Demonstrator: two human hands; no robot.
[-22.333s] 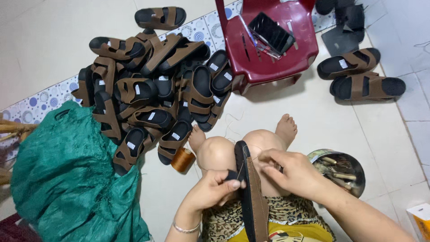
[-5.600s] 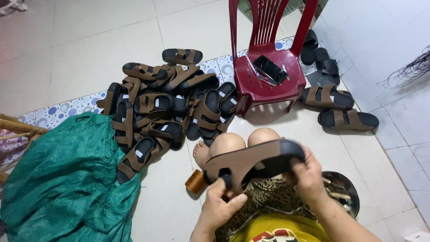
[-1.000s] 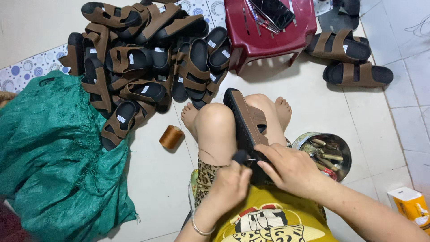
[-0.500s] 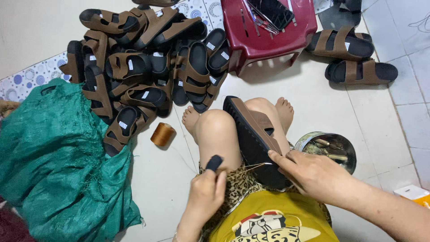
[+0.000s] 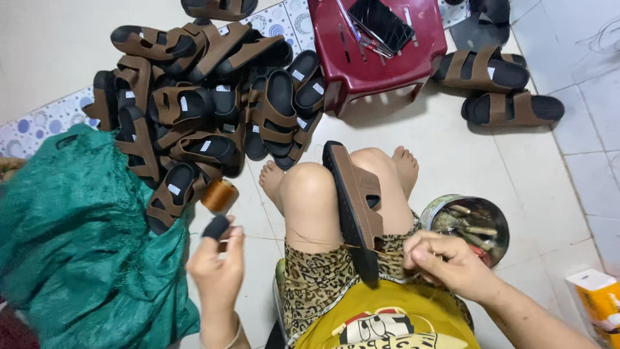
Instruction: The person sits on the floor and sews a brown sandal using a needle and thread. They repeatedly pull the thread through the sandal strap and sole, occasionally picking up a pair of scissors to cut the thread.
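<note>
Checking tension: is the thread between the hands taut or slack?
Taut: the thread runs straight from the left hand to the sandal by the right hand.

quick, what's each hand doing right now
Left hand: closed on a small black-handled tool, pulling brown thread taut.
Right hand: closed, pinching at the brown sandal with black sole between the knees.

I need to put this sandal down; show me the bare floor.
Bare tile lies between the red stool, the pair of sandals and the round tin. A second patch runs right of the tin toward the yellow box. It is crowded on the left: the sandal pile, thread spool and green sack.
</note>
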